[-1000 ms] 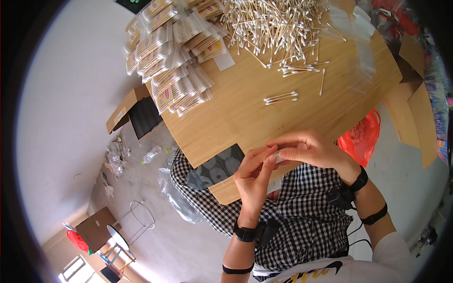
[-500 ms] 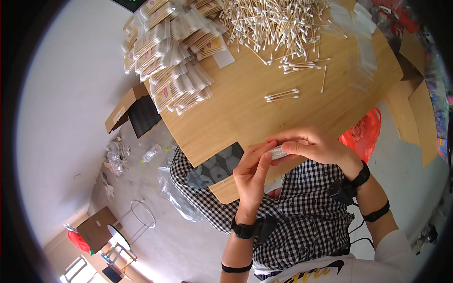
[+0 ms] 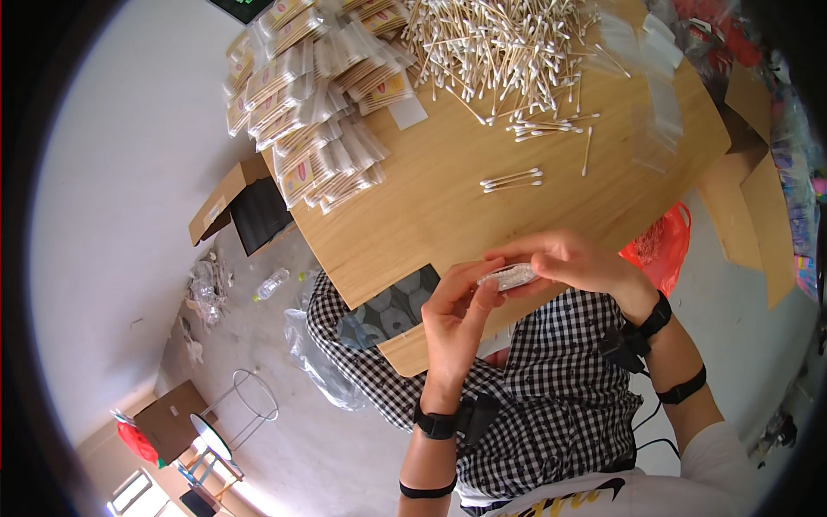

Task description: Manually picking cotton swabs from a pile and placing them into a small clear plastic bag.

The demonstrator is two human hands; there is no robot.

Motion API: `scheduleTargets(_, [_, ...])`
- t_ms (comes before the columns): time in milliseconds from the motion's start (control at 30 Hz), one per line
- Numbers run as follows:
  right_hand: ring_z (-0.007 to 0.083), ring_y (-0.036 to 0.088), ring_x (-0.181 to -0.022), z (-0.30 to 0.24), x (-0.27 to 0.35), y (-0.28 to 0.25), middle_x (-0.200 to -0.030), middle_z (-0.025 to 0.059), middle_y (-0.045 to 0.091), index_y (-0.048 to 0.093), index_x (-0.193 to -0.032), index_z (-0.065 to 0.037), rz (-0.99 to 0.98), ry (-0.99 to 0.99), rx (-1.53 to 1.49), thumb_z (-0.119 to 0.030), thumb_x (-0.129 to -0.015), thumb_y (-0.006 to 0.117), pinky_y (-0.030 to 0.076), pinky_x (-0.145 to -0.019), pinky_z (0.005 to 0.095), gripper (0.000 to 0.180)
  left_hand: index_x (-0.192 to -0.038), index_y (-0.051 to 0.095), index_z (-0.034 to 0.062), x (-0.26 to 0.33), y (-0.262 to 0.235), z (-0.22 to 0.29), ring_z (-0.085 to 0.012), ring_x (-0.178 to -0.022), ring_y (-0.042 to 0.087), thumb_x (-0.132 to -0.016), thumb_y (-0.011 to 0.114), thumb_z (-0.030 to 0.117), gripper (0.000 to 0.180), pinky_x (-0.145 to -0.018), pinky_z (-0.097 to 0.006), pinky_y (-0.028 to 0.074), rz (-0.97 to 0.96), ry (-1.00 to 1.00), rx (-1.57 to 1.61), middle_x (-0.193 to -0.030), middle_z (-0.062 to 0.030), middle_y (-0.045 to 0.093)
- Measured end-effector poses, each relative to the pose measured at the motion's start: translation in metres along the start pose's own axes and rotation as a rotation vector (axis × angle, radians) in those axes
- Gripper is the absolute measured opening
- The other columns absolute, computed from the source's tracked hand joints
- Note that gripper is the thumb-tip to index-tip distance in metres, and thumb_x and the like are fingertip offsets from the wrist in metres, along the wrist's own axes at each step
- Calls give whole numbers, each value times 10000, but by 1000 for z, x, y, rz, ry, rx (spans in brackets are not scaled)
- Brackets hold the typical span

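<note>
Over the table's near edge, my left hand [image 3: 454, 317] and my right hand [image 3: 575, 261] are both closed on a small clear bag of cotton swabs [image 3: 513, 277]. White swab tips show at the side of the bag that faces up; my fingers cover much of the rest. Beyond my hands a few loose cotton swabs [image 3: 512, 180] lie side by side on the wooden table [image 3: 431, 202]. A large heap of loose cotton swabs [image 3: 495, 47] covers the far middle. Many filled swab packets [image 3: 319, 112] are stacked at the far left.
Flat clear bags [image 3: 659, 112] lie at the table's right side. A dark patterned sheet [image 3: 392, 308] rests at the near left corner. A red plastic bag [image 3: 668, 250] hangs beside the right edge, near an open cardboard box [image 3: 745, 202]. Another open box [image 3: 245, 207] stands left.
The swab bag has turned in my hands, so more of its white swab tips shows. My right thumb has shifted back off it. The things on the table have not moved.
</note>
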State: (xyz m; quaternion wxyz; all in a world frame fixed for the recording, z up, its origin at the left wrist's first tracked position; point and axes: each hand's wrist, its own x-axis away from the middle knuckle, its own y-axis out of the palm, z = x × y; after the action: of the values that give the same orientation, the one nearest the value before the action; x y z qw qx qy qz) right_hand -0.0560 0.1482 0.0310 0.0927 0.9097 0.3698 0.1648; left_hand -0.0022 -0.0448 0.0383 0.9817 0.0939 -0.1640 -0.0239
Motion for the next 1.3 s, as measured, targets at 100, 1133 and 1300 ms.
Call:
scheduleTargets(100, [264,601,-1052,6,2,0,-1270,190,520,449,-1284,69,4,51,-250,-560,-923,396,501,-921,347,727,-1043,665,8,-2,3,5,-99,-792,577,-802,698,55,248,-718,-228,488,-33,15,-33,-1065,-65,611])
scheduleTargets(1133, [251,608,-1057,-14,13,19,-1188,228,546,420,-1265,128,129,184,-282,-498,-961,367,525,-904,324,698,-1076,681,38,3,-5,-1,-219,-1117,553,-703,752,-11,382,-960,-345,431,-92,174,-265,-1142,-119,631])
scheduleTargets(1300, [200,570,-1101,-15,9,19,-1203,200,558,438,-1285,92,151,108,-87,-398,-957,486,532,-815,263,592,-1044,684,12,3,-3,-2,-239,-1144,528,-754,727,21,293,-973,-367,415,-106,280,-223,-1115,-114,643])
